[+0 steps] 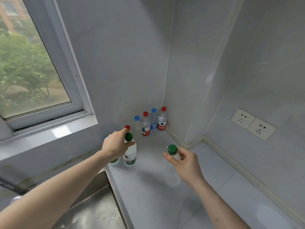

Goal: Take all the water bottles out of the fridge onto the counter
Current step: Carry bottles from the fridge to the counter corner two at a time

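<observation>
while both hands were busy at once, each one was wrapped round its own bottle near the neck. the left hand (115, 144) gripped a green-capped bottle (130, 154) just under the cap, and that one stood upright with its base looking like it was already on the desk (148, 195), close to the sink (92, 212) edge. the right hand (184, 161) pinched a second green-capped bottle (172, 150) up by the neck; its clear body hung straight down below the fingers, and i couldn't tell if the bottom was touching the desk or just above it.

so the long axis of both was vertical, caps up, and the hands were well apart, left one further in toward the wall, right one nearer the person.

back in the corner a row of bottles (146, 124) with red and blue caps stood upright against the wall, and another red cap and a bit of blue one peeked out behind the left hand. a window (33, 63) sat off to the left, wall sockets (253, 123) to the right. no fridge in view.

my guess: this was the set-down bit, and the move coming was straight down and let go. the right bottle had open desk under it; the left one sat just beside its neighbours, so that's where a knock-over could happen.
</observation>
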